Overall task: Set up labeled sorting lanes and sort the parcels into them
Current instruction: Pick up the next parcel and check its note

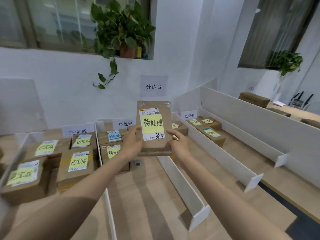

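I hold a flat brown cardboard parcel (pixel 154 146) tilted up over the middle lane; a yellow note on it reads 待处理. My left hand (pixel 132 144) grips its left edge and my right hand (pixel 178 144) grips its right edge. White dividers (pixel 181 186) split the wooden table into lanes. Paper signs stand at the back: 已完成 (pixel 78 131) on the left, 待处理 (pixel 125 124) in the middle, 处理中 (pixel 189 115) on the right. Several parcels with 已完成 notes (pixel 76 168) lie in the left lane, two 待处理 parcels (pixel 112 151) in the middle lane, several (pixel 212 134) in the right lane.
A sign 分拣台 (pixel 153 86) hangs on the white wall. A tall white partition (pixel 259 116) closes the right side, with more boxes (pixel 253 99) behind it. Potted plants sit on the window ledges (pixel 124 32). A round cable hole (pixel 137 163) sits in the middle lane's tabletop.
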A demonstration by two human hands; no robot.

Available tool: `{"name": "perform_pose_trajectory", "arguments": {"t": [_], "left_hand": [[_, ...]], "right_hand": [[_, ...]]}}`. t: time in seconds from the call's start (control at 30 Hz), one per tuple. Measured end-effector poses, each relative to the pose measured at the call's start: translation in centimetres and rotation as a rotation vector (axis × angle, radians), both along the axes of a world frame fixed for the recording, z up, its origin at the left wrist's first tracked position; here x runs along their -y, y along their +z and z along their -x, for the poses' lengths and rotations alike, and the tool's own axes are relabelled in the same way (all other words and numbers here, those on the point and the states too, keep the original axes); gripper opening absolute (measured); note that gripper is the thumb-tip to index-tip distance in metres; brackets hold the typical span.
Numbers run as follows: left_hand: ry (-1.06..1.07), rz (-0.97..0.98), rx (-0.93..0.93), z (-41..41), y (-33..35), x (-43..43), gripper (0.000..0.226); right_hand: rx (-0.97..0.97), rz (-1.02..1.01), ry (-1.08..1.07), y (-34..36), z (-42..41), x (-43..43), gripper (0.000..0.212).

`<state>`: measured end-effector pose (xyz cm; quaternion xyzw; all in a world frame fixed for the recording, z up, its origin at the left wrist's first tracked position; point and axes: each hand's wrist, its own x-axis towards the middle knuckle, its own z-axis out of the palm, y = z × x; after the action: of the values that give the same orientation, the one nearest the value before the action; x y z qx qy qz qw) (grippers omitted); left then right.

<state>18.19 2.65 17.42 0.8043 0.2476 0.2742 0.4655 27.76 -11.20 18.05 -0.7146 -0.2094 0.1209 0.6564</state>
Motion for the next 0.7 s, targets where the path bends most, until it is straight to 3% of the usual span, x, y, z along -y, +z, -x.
{"name": "perform_pose_trajectory", "arguments": {"t": [0.5,0.7], "left_hand": [[0.241,0.021,-0.141,-6.5,-5.6,-4.3,0.041],[0.285,0.132,-0.2,-9.7,-9.4,-5.6,0.04]], "right_hand": [[-0.144,0.165,0.247,-7.0,-9.9,-8.1,0.055],[-0.221,0.244,0.281,-10.7,-13.4,-9.7,0.055]]}}
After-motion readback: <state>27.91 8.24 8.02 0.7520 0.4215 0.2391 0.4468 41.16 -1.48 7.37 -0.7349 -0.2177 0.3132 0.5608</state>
